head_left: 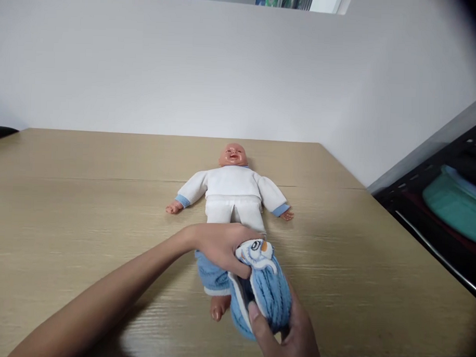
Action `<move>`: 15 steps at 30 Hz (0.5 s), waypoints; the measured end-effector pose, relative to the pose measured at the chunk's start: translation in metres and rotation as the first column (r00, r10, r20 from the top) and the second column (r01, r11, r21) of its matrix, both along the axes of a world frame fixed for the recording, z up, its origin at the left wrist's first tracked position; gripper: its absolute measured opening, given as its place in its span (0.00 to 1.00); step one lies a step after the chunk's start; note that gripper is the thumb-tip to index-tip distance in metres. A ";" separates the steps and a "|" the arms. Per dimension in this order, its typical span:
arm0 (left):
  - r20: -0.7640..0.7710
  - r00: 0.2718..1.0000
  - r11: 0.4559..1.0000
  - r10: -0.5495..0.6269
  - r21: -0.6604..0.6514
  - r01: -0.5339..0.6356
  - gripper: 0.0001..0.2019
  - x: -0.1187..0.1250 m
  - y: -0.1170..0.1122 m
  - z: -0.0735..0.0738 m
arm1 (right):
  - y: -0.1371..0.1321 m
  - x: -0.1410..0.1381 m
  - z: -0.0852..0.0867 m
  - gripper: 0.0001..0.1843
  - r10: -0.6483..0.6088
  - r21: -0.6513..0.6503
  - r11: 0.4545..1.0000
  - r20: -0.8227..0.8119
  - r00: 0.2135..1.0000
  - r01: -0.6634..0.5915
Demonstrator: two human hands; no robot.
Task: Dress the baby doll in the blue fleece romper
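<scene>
Baby doll [232,183] in white clothing with blue cuffs, face up, arms spread; beside doll's bare right foot, tilted blue plush slipper [273,299] with orange-beaked bird, opening parted.

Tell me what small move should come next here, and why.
I'd probably have the right hand spread the opening of the fuzzy blue slipper a little wider. That hand holds the slipper with its thumb at the opening, which looks narrow, and the thumb of the left hand sits near its upper end. Beside it, one foot of the doll is bare.
</scene>
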State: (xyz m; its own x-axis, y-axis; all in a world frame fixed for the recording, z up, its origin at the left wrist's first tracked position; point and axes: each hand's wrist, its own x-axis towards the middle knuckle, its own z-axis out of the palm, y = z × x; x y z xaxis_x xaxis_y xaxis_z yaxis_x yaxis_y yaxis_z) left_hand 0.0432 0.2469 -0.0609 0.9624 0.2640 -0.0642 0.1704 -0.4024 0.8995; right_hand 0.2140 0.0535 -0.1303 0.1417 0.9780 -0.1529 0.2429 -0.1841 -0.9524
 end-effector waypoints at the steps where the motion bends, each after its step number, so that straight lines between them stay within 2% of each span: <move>1: -0.035 0.999 0.999 0.014 0.036 -0.013 0.17 0.001 -0.002 0.002 | -0.005 0.001 -0.005 0.29 -0.017 0.005 1.000 0.013 1.000 0.017; 4: -0.172 0.983 0.990 0.056 0.138 -0.033 0.18 0.004 -0.009 0.008 | -0.011 0.010 -0.013 0.22 -0.043 0.105 0.994 0.060 0.997 0.037; 7: -0.302 0.943 0.958 0.141 0.280 -0.054 0.17 0.007 -0.018 0.014 | -0.012 0.021 -0.016 0.15 -0.135 0.185 0.978 0.228 0.964 0.093; 10: -0.366 0.899 0.922 0.240 0.375 -0.093 0.18 0.011 -0.029 0.017 | -0.014 0.026 -0.018 0.13 -0.171 0.194 0.976 0.398 0.901 0.099; 13: -0.389 0.872 0.903 0.296 0.411 -0.123 0.20 0.013 -0.037 0.015 | -0.013 0.024 -0.021 0.11 -0.216 0.253 0.961 0.433 0.875 0.113; 15: -0.392 0.873 0.900 0.291 0.423 -0.111 0.22 0.014 -0.039 0.012 | -0.012 0.022 -0.023 0.13 -0.254 0.294 0.945 0.391 0.884 0.142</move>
State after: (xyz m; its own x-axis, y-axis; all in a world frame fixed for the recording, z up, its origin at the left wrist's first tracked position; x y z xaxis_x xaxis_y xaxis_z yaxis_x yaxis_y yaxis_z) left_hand 0.0568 0.2083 -0.0491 0.7801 0.5388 -0.3180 0.6210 -0.6052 0.4982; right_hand 0.2356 0.0413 -0.1531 0.3319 0.9198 0.2093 0.6123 -0.0413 -0.7895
